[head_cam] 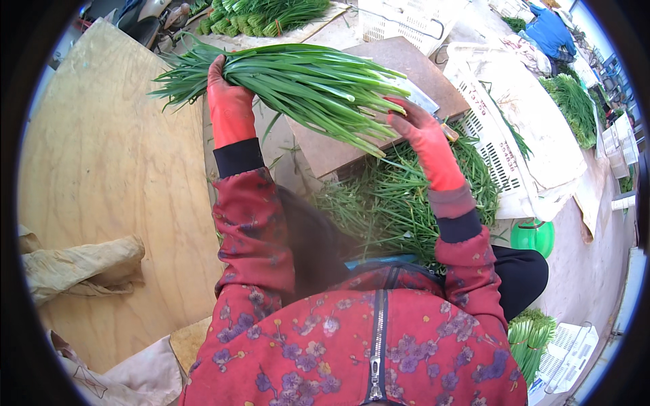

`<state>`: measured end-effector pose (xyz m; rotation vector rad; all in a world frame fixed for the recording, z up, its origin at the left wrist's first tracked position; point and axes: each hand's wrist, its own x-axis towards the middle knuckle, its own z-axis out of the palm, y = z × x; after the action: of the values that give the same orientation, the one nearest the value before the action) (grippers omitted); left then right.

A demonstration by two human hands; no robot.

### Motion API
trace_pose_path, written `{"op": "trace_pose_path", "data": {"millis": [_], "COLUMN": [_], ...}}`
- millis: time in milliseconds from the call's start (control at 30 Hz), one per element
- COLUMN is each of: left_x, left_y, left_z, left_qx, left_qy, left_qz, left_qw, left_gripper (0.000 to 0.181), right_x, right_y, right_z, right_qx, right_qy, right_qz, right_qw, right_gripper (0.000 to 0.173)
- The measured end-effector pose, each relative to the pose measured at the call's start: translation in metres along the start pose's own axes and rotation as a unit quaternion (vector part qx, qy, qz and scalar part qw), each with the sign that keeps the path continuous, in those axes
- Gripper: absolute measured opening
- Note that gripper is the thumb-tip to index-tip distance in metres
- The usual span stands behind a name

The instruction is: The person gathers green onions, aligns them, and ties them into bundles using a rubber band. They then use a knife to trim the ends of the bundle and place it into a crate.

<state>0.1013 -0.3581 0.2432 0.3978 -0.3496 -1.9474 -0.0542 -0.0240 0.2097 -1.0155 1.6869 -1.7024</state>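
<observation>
A large bunch of green Chinese chives [310,83] lies across the view above a brown board [325,152]. My left hand [228,96], in an orange rubber glove, grips the bunch near its leafy end. At the pale stem ends, my right hand [419,124], gloved alike, touches a few stalks with its fingertips; whether it pinches them is unclear. Behind the stems a broad metal blade [419,96] lies on the board, its handle [449,132] beside my right wrist. Below the board spreads a heap of loose chive leaves [406,203].
A plywood sheet [122,167] with a crumpled cloth [86,264] is on the left. White plastic crates [508,177] stand at the right, near a green basin [532,238]. Bundled chives [264,18] lie at the top. Farther back is a person in blue [551,33].
</observation>
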Motion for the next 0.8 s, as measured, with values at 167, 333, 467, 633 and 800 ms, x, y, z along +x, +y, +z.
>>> {"op": "trace_pose_path", "data": {"millis": [167, 333, 467, 633, 800], "left_x": [-0.008, -0.009, -0.010, -0.013, -0.014], "left_y": [-0.006, -0.011, -0.012, -0.012, -0.010], "left_z": [0.006, 0.009, 0.008, 0.010, 0.011], "left_qx": [-0.003, -0.014, 0.009, 0.016, 0.020], "left_qy": [-0.020, -0.007, -0.021, -0.013, 0.019], "left_qz": [-0.007, 0.002, 0.013, 0.020, 0.005], "left_qw": [1.000, 1.000, 1.000, 1.000, 1.000], "left_gripper": [0.026, 0.026, 0.025, 0.025, 0.023], "right_x": [0.016, 0.025, 0.030, 0.026, 0.016], "right_y": [-0.002, 0.003, 0.008, 0.006, 0.004], "right_z": [0.031, 0.035, 0.040, 0.047, 0.041], "right_qx": [0.168, 0.158, 0.107, 0.154, -0.192], "right_qy": [0.055, 0.091, 0.135, 0.173, 0.234], "right_qz": [0.011, 0.023, 0.019, -0.031, -0.126], "right_qw": [0.984, 0.983, 0.985, 0.972, 0.945], "right_gripper": [0.046, 0.038, 0.031, 0.023, 0.026]}}
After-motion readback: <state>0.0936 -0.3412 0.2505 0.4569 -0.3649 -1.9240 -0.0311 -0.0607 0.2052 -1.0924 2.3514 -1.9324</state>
